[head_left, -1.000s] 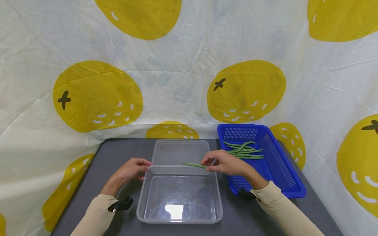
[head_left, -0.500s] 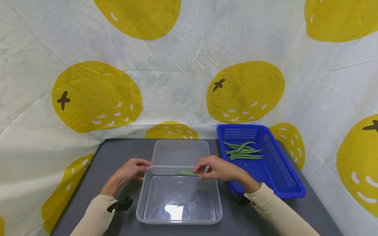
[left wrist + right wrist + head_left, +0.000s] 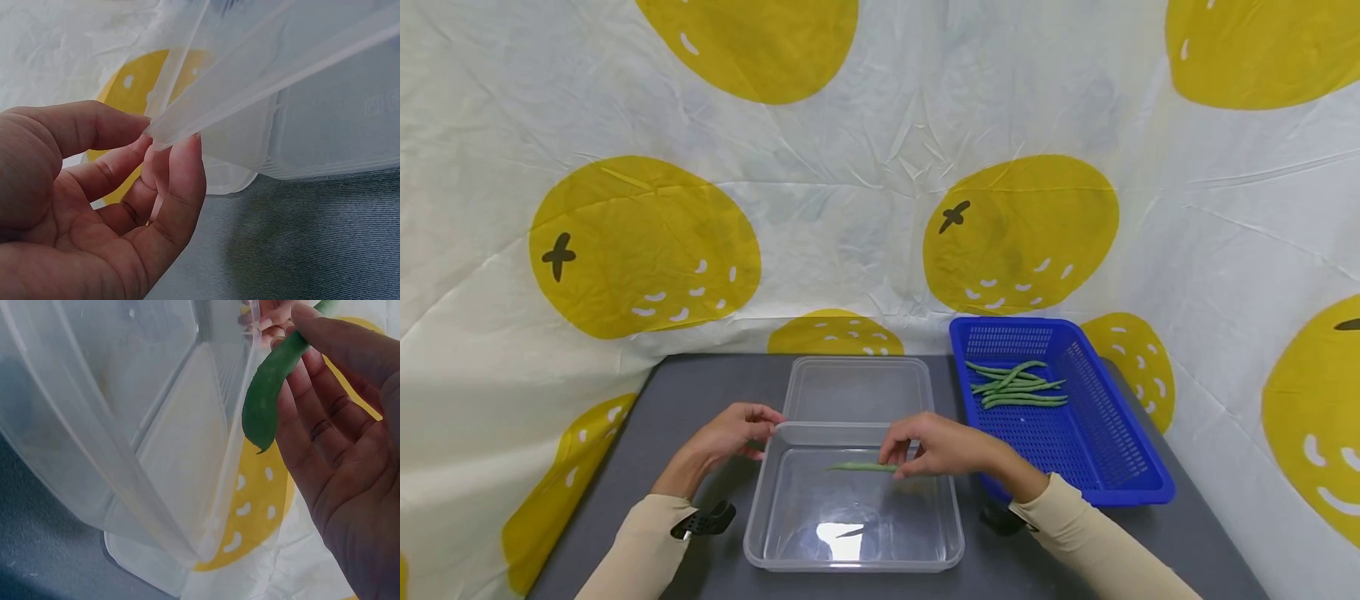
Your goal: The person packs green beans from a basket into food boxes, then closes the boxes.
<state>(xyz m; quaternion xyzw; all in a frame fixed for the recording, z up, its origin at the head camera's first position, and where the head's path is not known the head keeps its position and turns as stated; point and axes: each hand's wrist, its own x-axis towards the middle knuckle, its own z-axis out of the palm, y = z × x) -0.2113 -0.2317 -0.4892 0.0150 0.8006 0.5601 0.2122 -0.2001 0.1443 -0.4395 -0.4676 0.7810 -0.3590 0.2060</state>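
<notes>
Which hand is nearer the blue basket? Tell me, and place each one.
Right. The right hand holds a green bean over the clear container, just left of the blue basket. The left hand grips the container's far-left corner, farther off.

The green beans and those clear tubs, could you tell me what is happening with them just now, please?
A person is at a grey table. Their right hand pinches one green bean and holds it level over the near clear tub. Their left hand grips that tub's far left corner. A second clear tub sits just behind it. More beans lie in the blue basket on the right.
</notes>
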